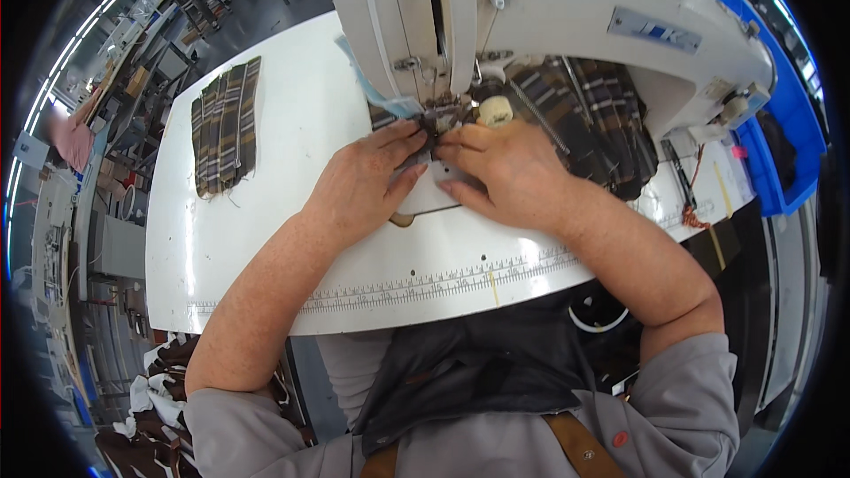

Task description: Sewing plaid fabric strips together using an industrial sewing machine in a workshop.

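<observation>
At the needle area of a white sewing machine [553, 0], a small dark plaid fabric piece [413, 158] lies partly under my fingers. My left hand [367, 175] bends round it from the left, fingertips by the presser foot and thumb toward me. From the right, my right hand [509, 173] closes in on the same spot, its fingertips at the fabric's edge and its thumb lower on the machine bed. Much of the fabric is hidden by my hands and the machine head. A light blue strip [390, 99] lies just left of the needle area.
Striped plaid pieces [227, 128] lie on the white table [292, 155] at left. More plaid fabric [611, 124] with a zipper sits under the machine arm. A blue bin [792, 186] stands at right, near tweezers [680, 173]. A printed ruler [425, 288] follows the front edge.
</observation>
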Available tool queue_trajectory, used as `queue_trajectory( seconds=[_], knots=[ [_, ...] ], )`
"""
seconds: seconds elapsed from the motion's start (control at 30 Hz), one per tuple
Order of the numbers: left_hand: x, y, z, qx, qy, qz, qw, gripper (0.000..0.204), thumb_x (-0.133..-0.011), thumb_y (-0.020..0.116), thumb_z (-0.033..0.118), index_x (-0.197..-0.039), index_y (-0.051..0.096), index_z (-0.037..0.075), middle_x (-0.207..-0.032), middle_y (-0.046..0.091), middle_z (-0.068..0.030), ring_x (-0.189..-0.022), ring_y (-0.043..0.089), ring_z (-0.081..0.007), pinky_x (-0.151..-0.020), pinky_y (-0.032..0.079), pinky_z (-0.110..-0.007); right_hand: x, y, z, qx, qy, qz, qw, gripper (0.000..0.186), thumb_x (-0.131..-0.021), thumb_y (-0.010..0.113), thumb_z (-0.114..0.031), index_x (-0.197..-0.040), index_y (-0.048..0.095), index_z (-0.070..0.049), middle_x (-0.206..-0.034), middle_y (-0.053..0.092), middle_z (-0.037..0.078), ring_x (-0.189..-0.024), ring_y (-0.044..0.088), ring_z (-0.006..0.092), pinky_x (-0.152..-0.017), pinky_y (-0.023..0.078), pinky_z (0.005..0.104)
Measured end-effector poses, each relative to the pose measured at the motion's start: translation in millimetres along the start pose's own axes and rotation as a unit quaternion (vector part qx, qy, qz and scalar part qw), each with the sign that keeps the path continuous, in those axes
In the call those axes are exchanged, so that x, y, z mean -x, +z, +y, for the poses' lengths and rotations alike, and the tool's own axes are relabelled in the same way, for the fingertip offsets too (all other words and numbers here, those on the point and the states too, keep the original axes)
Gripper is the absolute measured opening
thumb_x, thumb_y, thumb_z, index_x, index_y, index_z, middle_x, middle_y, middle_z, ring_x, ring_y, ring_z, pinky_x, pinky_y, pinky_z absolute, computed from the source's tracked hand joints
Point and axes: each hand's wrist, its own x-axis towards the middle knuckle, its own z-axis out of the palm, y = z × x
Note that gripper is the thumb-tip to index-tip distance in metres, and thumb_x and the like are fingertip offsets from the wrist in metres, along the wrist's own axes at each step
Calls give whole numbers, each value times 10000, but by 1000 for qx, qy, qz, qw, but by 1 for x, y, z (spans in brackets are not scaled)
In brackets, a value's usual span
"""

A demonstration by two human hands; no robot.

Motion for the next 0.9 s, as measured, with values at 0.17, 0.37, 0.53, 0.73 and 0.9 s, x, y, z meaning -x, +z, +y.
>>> queue_trajectory(
  seconds=[0.17,0.37,0.53,0.73,0.9],
  knots=[
    [-11,0,-7,-9,-28,5,1000,311,-966,715,169,-1210,737,-21,-1240,721,-215,-1115,699,-403,-974,568,-453,-1,-5,-7,-6,9,-9,1000,300,-873,775,-297,-1034,781,-43,-1096,744,74,-989,708,284,-812,581,418],
    [-10,15,-18,-7,-8,84,996,268,-956,714,164,-1189,758,40,-1140,726,-166,-1012,704,-371,-871,575,-453,0,-3,-5,-12,11,-17,1000,318,-902,765,-286,-1097,773,-35,-1149,731,87,-914,724,300,-799,580,432],
    [-11,4,-32,-120,54,23,991,336,-924,681,92,-1248,733,20,-1176,730,-143,-1037,710,-337,-918,582,-428,-3,-2,-4,-4,9,-21,1000,318,-907,765,-282,-1113,771,-40,-1164,721,100,-923,726,306,-799,581,429],
    [-4,-7,-30,-196,58,-24,979,325,-875,646,43,-1184,733,-4,-1148,736,-123,-1089,708,-290,-972,576,-406,-1,-2,-1,-17,7,-19,1000,319,-914,759,-277,-1140,770,-52,-1163,718,98,-938,728,311,-809,582,430],
    [6,-26,-73,-429,76,47,899,108,-795,655,30,-860,737,56,-970,703,-119,-1025,690,-258,-1020,544,-412,-1,-4,-3,-16,25,-32,999,324,-925,748,-283,-1156,769,-58,-1165,720,92,-958,728,313,-829,585,435]
  ],
)
